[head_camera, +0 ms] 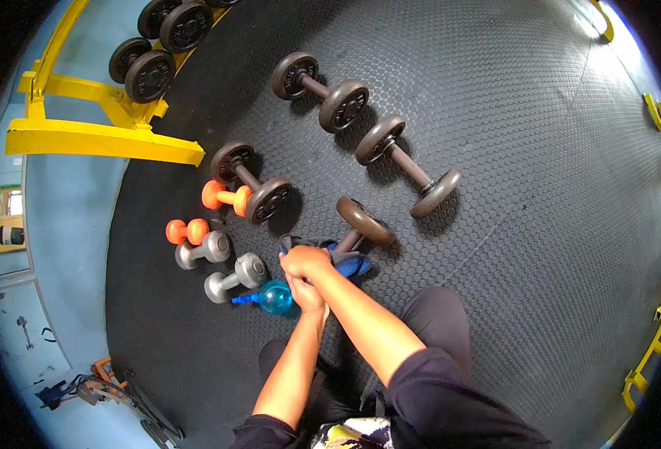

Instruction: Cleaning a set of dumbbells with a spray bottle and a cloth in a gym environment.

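Observation:
My right hand (306, 262) presses on a grey and blue cloth (354, 265) that is bunched over the near part of a brown dumbbell (365, 220). The dumbbell's far head and a short length of its handle show beyond the cloth; its near end is hidden under my hands. Just below and partly behind the right hand is my left hand (307, 294). Its fingers are covered, so what it grips is unclear. Close to its left lies a translucent teal spray bottle (276, 297) on its side, blue nozzle pointing left.
Two grey dumbbells (250, 270) and two orange dumbbells (198, 231) lie to the left. Three more brown dumbbells (408, 165) rest on the black rubber floor (510, 236) ahead. A yellow rack (106, 138) holding dumbbells stands upper left, by a light-blue wall (80, 224).

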Action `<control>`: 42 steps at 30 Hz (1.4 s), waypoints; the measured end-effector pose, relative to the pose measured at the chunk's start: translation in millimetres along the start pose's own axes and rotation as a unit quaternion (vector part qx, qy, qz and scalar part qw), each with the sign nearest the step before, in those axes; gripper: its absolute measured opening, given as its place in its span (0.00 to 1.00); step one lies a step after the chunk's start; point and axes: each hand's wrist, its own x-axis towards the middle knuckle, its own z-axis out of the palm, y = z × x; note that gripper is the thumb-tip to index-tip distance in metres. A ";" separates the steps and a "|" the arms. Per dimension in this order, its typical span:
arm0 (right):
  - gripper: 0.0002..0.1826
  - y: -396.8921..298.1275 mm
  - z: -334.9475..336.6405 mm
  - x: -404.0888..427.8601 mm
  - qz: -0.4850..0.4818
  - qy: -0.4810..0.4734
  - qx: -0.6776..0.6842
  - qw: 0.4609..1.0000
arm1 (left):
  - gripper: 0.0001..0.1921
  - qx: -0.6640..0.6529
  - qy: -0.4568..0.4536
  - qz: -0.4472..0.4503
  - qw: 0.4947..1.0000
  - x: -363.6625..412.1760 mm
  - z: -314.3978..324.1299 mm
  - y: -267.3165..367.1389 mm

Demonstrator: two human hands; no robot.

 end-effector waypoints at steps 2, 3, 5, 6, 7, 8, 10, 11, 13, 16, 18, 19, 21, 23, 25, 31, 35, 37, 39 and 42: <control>0.29 4.5 24.1 -21.1 -0.016 0.074 -0.050 0.996 | 0.25 -0.098 -0.018 -0.073 0.992 12.1 -14.2 2.9; 0.30 3.2 43.5 -30.7 -0.092 0.217 -0.003 0.972 | 0.24 -0.146 -0.090 -0.057 0.984 24.1 -33.9 1.3; 0.33 10.2 65.7 -54.1 -0.160 0.344 0.046 0.924 | 0.24 -0.241 -0.225 -0.034 0.943 34.5 -69.3 -4.9; 0.28 27.8 57.9 -71.0 -0.178 0.312 0.123 0.925 | 0.24 0.069 -0.028 -0.034 0.997 29.7 -51.6 -1.6; 0.24 42.0 52.8 -83.4 -0.199 0.282 0.203 0.916 | 0.25 0.067 0.040 -0.094 0.993 28.7 -24.9 9.9; 0.23 50.2 64.4 -89.1 -0.189 0.298 0.220 0.909 | 0.25 0.091 0.056 -0.083 0.991 36.9 -20.8 12.2; 0.26 57.8 62.7 -112.2 -0.145 0.219 0.284 0.922 | 0.25 0.190 0.045 -0.054 0.979 38.7 -15.9 25.2; 0.25 59.7 61.2 -119.9 -0.088 0.214 0.274 0.933 | 0.25 0.127 0.068 -0.082 0.986 32.9 -1.5 29.9; 0.24 75.7 63.9 -100.2 -0.051 0.223 0.279 0.933 | 0.25 0.142 0.071 -0.067 0.985 29.1 11.1 31.8; 0.27 81.9 57.8 -79.1 -0.093 0.200 0.342 0.913 | 0.25 0.148 0.090 -0.079 0.982 30.7 11.6 39.7; 0.29 88.9 68.0 -59.6 -0.146 0.213 0.371 0.892 | 0.25 0.134 0.095 -0.081 0.983 27.6 17.2 41.4; 0.30 101.0 78.2 -40.7 -0.180 0.203 0.416 0.868 | 0.24 0.117 0.096 -0.084 0.985 27.6 21.6 41.1; 0.31 112.3 72.9 -39.1 -0.158 0.165 0.374 0.899 | 0.24 0.093 0.100 -0.094 0.986 26.6 21.3 40.7; 0.31 106.9 62.9 -41.3 -0.149 0.141 0.319 0.925 | 0.24 0.114 0.103 -0.071 0.986 28.0 18.6 45.9; 0.32 124.2 78.2 -25.5 -0.152 0.195 0.334 0.910 | 0.23 0.144 0.103 -0.067 0.982 29.6 22.9 38.8; 0.21 132.1 84.8 -63.7 -0.084 0.257 0.515 0.813 | 0.21 0.288 0.124 0.099 0.944 23.2 19.6 23.8; 0.20 81.0 43.1 -143.2 0.005 0.350 0.487 0.800 | 0.21 0.301 0.138 0.129 0.935 28.4 1.1 16.1; 0.21 81.7 25.7 -171.9 -0.132 0.418 0.311 0.843 | 0.21 0.330 0.123 0.137 0.926 30.4 10.8 19.5; 0.29 73.4 1.7 -189.1 -0.224 0.454 0.078 0.859 | 0.22 0.315 0.130 0.109 0.934 26.4 20.1 25.2; 0.36 46.2 -23.9 -171.3 -0.204 0.414 -0.383 0.800 | 0.40 0.409 0.188 0.058 0.891 23.8 14.8 30.1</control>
